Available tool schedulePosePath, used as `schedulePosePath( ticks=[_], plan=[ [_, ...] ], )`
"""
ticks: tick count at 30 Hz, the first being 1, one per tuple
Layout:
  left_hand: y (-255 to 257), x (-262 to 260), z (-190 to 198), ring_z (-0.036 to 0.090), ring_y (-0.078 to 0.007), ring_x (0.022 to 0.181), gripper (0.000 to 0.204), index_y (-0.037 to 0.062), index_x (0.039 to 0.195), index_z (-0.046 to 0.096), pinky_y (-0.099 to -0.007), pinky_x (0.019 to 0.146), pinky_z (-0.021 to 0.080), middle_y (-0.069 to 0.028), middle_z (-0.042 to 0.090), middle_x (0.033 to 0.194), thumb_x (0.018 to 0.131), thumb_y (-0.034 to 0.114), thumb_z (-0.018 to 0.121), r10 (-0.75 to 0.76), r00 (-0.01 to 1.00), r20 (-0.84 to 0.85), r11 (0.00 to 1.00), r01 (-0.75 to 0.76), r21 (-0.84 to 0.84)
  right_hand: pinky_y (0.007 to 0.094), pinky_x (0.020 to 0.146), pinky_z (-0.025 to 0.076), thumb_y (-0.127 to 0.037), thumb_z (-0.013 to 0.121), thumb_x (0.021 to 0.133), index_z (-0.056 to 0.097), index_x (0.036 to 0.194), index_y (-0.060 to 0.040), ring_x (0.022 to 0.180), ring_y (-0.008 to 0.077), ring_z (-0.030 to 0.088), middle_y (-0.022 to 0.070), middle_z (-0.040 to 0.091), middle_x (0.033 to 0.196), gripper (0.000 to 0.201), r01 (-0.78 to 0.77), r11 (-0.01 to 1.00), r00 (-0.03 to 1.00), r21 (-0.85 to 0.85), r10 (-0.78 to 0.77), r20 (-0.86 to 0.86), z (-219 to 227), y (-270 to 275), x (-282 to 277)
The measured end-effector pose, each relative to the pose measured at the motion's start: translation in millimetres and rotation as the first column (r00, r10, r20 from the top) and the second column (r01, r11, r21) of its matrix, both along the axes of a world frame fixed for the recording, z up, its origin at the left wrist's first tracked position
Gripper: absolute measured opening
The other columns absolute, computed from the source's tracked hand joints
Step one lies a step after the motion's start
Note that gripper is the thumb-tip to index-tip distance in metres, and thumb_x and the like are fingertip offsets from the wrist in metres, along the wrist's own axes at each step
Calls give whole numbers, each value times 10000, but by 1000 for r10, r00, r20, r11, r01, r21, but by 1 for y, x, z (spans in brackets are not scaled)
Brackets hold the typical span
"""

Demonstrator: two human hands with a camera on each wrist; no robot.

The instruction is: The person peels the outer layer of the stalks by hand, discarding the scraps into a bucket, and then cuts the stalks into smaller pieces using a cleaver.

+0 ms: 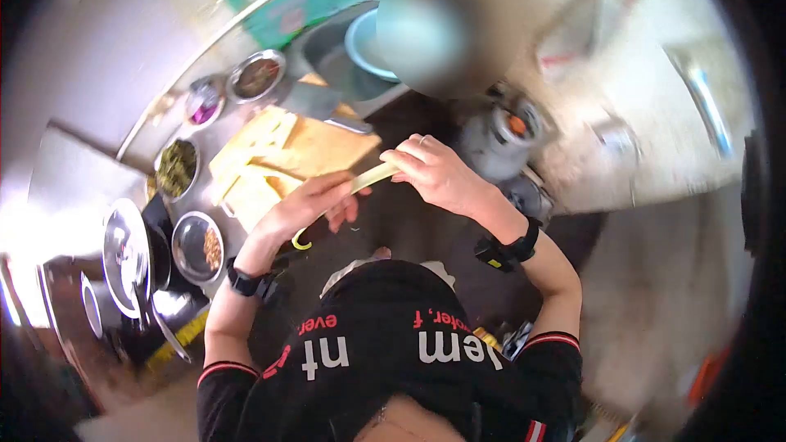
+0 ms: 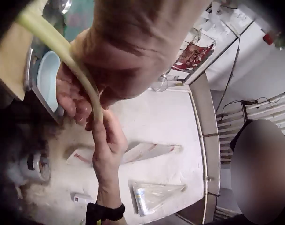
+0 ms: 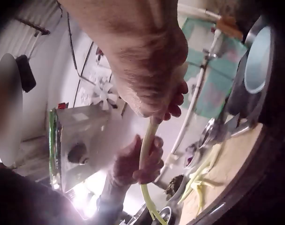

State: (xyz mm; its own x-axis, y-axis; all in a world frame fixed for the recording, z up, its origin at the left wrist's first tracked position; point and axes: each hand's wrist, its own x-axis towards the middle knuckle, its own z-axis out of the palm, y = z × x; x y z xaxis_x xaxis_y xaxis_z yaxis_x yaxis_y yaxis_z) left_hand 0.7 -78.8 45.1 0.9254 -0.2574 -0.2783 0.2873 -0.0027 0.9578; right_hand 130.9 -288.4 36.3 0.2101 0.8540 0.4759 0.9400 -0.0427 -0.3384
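Observation:
A long pale green vegetable stalk stretches between both hands over the dark floor, in front of the black shirt. My left hand grips it partway along, and its curved lower end hangs out below that hand. My right hand pinches the other end between thumb and fingers. In the left wrist view the stalk bends slightly as it runs to the right hand. The right wrist view has the left hand wrapped around the stalk. More pale stalks lie on the cutting board.
The wooden cutting board stands left of the hands, with a cleaver at its far edge. Bowls line the counter: dark greens, brown nuts or beans, and others. A blue basin sits beyond; a gas cylinder is at right.

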Motion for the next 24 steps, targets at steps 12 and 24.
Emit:
schedulePosePath(
  ticks=[12, 24],
  plan=[
    [55, 45, -25, 312, -8, 485, 244, 19, 970, 611, -154, 422, 230, 44, 480, 661, 936, 230, 495, 722, 667, -184, 657, -744, -120, 421, 742, 461, -80, 519, 767, 488, 960, 14, 821, 323, 552, 149, 519, 825, 217, -419, 904, 905, -81, 423, 37, -18, 166, 89],
    [51, 84, -26, 416, -44, 465, 225, 58, 901, 562, -180, 387, 305, 1, 551, 678, 947, 263, 481, 952, 145, -270, 28, -919, -393, 340, 690, 457, -88, 425, 943, 495, 1094, 6, 808, 257, 587, 149, 564, 913, 191, -357, 900, 636, 250, 430, -641, -49, 219, 80]
  ],
)
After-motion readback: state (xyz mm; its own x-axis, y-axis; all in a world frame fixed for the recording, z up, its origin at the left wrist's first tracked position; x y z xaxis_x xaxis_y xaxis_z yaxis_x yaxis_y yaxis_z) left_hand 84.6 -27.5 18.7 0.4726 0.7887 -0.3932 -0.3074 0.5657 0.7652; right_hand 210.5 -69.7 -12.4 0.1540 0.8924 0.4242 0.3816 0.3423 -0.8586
